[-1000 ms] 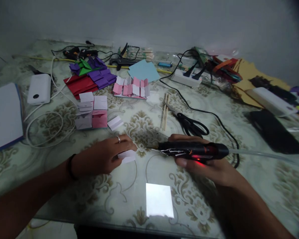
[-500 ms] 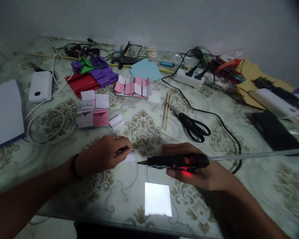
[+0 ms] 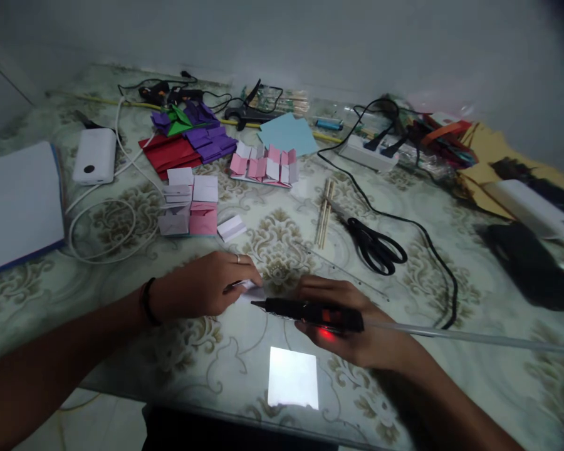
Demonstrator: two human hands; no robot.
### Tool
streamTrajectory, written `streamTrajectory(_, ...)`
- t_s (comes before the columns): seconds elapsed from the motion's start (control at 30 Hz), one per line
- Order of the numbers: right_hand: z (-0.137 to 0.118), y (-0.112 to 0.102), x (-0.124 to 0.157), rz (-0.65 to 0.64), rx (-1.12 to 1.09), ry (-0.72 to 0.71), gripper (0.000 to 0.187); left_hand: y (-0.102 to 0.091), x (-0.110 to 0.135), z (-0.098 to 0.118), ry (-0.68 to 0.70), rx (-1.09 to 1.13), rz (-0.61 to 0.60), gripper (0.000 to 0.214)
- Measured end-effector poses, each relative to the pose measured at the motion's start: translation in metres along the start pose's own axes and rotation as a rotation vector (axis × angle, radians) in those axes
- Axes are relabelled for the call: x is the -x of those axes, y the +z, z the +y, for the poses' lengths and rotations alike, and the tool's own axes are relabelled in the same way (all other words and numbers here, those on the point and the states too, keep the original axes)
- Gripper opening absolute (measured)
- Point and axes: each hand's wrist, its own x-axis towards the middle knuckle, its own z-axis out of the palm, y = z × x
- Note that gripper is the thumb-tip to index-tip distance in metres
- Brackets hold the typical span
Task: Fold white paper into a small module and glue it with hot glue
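Note:
A small piece of folded white paper [image 3: 252, 292] is pinched in my left hand [image 3: 211, 283], just above the patterned tablecloth. My right hand [image 3: 352, 322] is wrapped round a black glue gun [image 3: 310, 311] with a red light glowing on it. A long translucent glue stick [image 3: 432, 331] sticks out of its back end. The nozzle points left and is close to the paper; whether they touch I cannot tell. Beyond my left hand lie a folded white paper strip [image 3: 232, 228] and a block of pink and white folded papers [image 3: 190, 203].
Black scissors [image 3: 376, 244] and thin wooden sticks [image 3: 326, 213] lie beyond my right hand. Farther back are another pink folded row [image 3: 264, 166], blue paper [image 3: 289, 133], and a power strip [image 3: 369, 153] with a black cord. A white power bank [image 3: 94, 156] stands left.
The glue gun has moved left, bringing its nozzle nearer to the paper in my left hand. The camera view has shifted slightly, so the table's things appear farther right.

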Motion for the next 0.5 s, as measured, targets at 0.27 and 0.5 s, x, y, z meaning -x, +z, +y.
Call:
streamTrajectory(0.27, 0.012, 0.005, 0.011, 0.094, 0.112, -0.002, 0.006, -0.003, 0.001, 0.000, 0.014, 0.040, -0.074, 0.045)
streamTrajectory(0.5, 0.009, 0.014, 0.006, 0.160, 0.130, -0.025, 0.003, -0.012, -0.002, -0.002, -0.001, 0.093, -0.110, 0.051)
